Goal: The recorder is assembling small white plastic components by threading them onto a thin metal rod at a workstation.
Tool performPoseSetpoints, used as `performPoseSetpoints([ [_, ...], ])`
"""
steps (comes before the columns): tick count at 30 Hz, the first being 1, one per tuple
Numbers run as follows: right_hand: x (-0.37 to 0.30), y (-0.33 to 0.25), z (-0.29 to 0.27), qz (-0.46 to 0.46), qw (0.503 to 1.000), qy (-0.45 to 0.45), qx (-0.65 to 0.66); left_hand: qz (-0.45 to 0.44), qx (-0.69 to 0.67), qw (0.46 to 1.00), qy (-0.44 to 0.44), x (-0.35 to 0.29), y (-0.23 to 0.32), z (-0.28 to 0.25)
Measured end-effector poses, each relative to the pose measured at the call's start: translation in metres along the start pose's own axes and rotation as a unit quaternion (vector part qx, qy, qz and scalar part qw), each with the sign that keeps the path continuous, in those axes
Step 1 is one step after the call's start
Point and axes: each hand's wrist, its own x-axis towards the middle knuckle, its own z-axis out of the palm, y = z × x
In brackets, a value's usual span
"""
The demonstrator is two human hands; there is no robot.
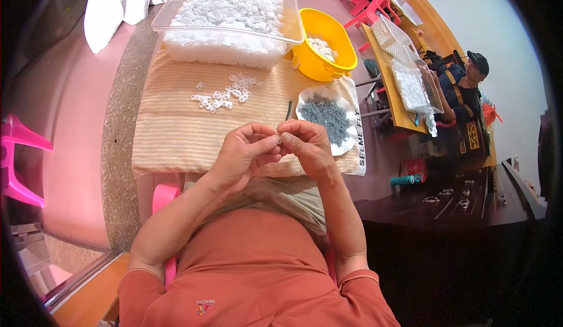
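Observation:
My left hand (246,150) and my right hand (307,145) meet above the near part of the cloth-covered table. Both are closed in a pinch, fingertips almost touching. Whatever sits between them is small and mostly hidden; only a pale speck shows. Beyond my left hand lies a loose group of small white plastic pieces with holes (224,96). To the right of my right hand, a white scallop-edged plate (352,129) holds a heap of small dark grey pieces (324,116). A thin dark stick-like thing (289,110) lies just beyond my fingertips.
At the table's back stands a clear plastic bin (220,48) full of white pieces. Beside it is a yellow tub (343,63) with whitish pieces inside. A striped cloth (170,128) covers the table. Further right, another person (460,87) sits at a table with a white-filled tray (434,87).

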Motion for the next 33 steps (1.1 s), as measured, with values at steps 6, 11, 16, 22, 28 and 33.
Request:
performPoseSetpoints([
  [6,-0.017,-0.005,-0.015,-0.065,0.981,0.109,-0.15,-0.002,0.017,1.0,0.013,0.002,-0.001,0.0],
  [11,-0.028,-0.01,-0.044,-0.106,0.932,0.172,-0.301,-0.007,0.024,0.999,0.023,0.003,-0.002,-0.001],
  [16,-0.03,-0.006,-0.058,-0.187,0.836,0.147,-0.494,-0.007,0.024,0.999,0.026,0.004,-0.006,-0.004],
  [22,-0.031,-0.008,-0.055,-0.184,0.7,0.145,-0.675,-0.007,0.024,0.999,0.031,0.004,-0.008,-0.005],
  [28,-0.039,-0.012,-0.049,-0.174,0.664,0.133,-0.715,-0.011,0.025,0.999,0.041,0.004,-0.009,-0.005],
  [33,-0.043,-0.004,-0.048,-0.154,0.663,0.134,-0.72,-0.011,0.027,0.999,0.041,0.004,-0.01,-0.004],
])
